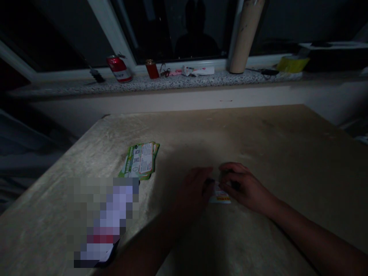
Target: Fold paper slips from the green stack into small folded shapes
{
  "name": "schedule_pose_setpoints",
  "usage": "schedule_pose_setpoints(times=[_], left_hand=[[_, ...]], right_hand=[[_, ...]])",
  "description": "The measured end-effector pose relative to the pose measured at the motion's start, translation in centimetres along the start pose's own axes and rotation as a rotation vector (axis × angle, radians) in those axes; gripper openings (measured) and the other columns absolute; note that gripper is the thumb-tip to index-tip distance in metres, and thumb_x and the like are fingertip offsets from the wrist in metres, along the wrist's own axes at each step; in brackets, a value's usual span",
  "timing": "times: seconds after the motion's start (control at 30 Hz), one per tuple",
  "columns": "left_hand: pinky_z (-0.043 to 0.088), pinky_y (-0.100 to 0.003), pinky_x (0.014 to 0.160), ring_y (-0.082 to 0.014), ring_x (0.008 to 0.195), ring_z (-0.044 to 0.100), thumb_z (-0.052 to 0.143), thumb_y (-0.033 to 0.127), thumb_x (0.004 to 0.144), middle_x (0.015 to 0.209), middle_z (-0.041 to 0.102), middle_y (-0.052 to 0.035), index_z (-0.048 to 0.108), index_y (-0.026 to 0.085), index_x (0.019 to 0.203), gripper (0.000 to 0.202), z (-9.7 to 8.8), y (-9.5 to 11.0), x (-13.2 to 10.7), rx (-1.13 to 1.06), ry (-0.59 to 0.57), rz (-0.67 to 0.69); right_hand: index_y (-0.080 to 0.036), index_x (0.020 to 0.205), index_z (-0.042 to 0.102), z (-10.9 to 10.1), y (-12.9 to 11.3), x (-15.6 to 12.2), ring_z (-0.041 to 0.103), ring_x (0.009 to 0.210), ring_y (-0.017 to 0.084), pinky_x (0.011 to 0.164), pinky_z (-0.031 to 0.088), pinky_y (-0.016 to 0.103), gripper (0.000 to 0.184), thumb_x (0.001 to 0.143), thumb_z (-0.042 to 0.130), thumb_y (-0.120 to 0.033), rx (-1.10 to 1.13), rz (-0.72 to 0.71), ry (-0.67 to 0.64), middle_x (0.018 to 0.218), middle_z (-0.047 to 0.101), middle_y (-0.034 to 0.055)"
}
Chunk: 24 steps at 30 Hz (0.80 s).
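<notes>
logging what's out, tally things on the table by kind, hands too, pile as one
Hands (left hand, right hand): 2
Pile of printed cards: 1
Partly covered printed card: 1
Pixelated long object: 1
Total: 5

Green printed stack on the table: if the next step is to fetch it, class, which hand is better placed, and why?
Probably the left hand: it is nearer the green printed stack, which lies to its left; the right hand is farther off and would likely have to reach past the left.

Left hand (pixel 196 188) and right hand (pixel 244 186) touch a printed card (pixel 222 197).
</notes>
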State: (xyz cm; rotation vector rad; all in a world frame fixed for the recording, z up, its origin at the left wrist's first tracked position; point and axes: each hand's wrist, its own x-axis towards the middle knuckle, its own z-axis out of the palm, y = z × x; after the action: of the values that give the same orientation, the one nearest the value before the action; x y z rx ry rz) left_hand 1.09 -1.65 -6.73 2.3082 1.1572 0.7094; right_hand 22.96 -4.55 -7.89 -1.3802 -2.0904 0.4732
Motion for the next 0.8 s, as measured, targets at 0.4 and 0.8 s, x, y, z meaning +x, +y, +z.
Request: schedule_pose_setpoints(times=[0.4, 0.8], left_hand=[[0.049, -0.039, 0.092, -0.0232, 0.102, 0.064, 0.059, 0.025, 0.098, 0.106, 0.071, -0.0057, 0.067, 0.019, 0.102, 0.011, 0.1, 1.0, -1.3, 0.226, -0.043, 0.482], [0.052, -0.038, 0.089, -0.0223, 0.096, 0.065, 0.056, 0.021, 0.099, 0.100, 0.074, -0.0054, 0.069, 0.016, 0.102, 0.014, 0.1, 0.8, -1.6, 0.103, -0.087, 0.407]], right_hand=[[-0.022, 0.078, 0.069, 0.2, -0.1, 0.1, 0.063, 0.112, 0.027, 0.097, 0.050, 0.047, 0.012, 0.090, 0.066, -0.021, 0.069, 0.035, 0.033, 0.116, 0.066, 0.0092], [-0.023, 0.078, 0.070, 0.3, 0.3, -0.1, 0.062, 0.114, 0.028, 0.097, 0.049, 0.048, 0.012, 0.089, 0.070, -0.026, 0.031, 0.041, 0.071, 0.117, 0.067, 0.0091]])
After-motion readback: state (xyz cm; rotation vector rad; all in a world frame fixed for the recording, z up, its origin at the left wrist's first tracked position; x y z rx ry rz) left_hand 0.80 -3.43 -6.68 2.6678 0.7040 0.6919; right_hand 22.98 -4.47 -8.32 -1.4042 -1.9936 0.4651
